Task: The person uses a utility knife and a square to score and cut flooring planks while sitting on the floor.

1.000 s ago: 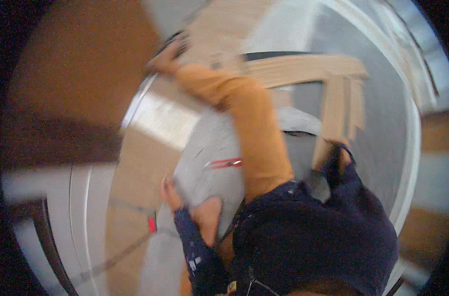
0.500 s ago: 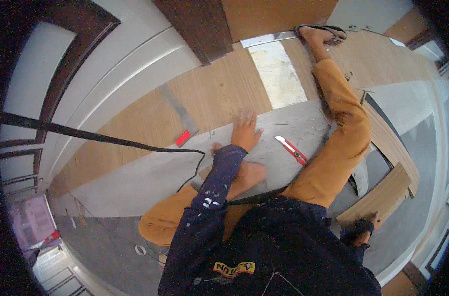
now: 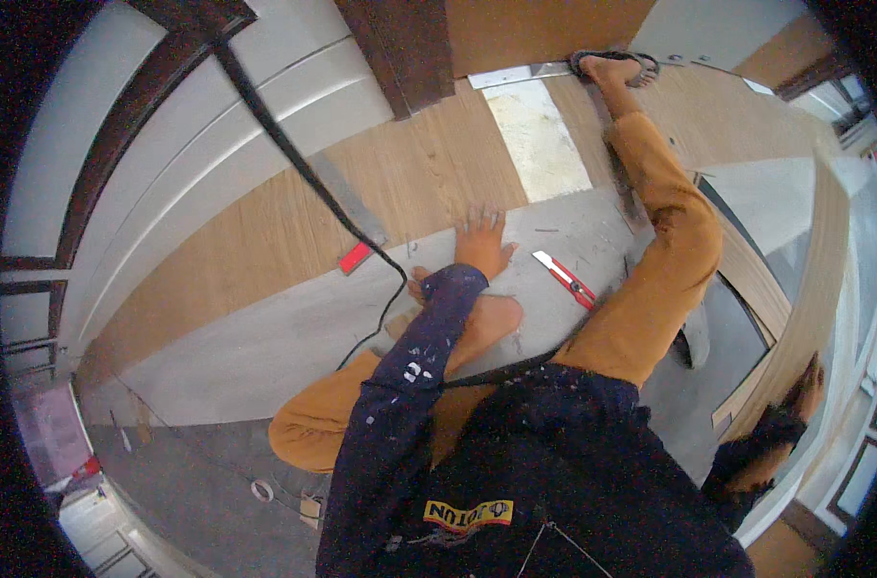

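My left hand (image 3: 479, 244) presses palm down, fingers apart, on the pale grey floor strip (image 3: 207, 349) near the edge of the laid wood-look flooring (image 3: 410, 154). A red utility knife (image 3: 566, 281) with a silvery blade end lies right of it. To its left is a small red block (image 3: 355, 257), with a thin black cord (image 3: 392, 308) running nearby. At the far right my right hand (image 3: 807, 390) grips a long light wood plank (image 3: 810, 270), which is tilted over other loose planks (image 3: 747, 284). My bent leg and outstretched sandalled foot frame the work area.
A brown door (image 3: 544, 34) and dark frame (image 3: 400, 58) stand ahead, with a cream patch (image 3: 533, 140) in the flooring below. A white panelled wall (image 3: 169, 164) runs left. A roll of tape (image 3: 262, 491) lies lower left, and pinkish items (image 3: 48, 433) sit at the far left.
The view swung round, then steadied. Since half a second ago my right hand has moved right and up, lifting the long plank. My left hand stays spread on the floor.
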Available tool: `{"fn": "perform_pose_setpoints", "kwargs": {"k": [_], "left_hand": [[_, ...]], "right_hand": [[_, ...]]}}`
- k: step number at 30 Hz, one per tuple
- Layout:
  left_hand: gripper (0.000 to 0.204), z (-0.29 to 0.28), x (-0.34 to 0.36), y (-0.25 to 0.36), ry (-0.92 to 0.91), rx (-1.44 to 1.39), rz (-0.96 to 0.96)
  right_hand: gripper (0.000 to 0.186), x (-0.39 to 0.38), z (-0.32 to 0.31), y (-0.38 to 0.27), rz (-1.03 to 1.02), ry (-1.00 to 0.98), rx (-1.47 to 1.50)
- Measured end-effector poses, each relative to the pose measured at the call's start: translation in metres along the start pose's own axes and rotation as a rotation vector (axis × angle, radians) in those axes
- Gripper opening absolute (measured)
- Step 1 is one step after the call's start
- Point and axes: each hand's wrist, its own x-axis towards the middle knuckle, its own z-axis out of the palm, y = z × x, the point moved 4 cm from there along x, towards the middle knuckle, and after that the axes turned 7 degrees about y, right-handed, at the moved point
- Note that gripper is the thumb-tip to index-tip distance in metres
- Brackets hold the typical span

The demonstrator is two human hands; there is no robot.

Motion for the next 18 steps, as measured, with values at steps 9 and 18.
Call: {"fn": "perform_pose_setpoints", "kwargs": {"k": [9,18], "left_hand": [[0.066,0.004,-0.016,-0.030,-0.038,0.010,0.016],[0.058,-0.019,-0.019,-0.007,-0.025,0.027,-0.014]], "right_hand": [[0.062,-0.125,0.339,-0.135,-0.092,-0.735,-0.062],[0.049,-0.135,0.466,0.063,-0.285,-0.736,-0.216]]}}
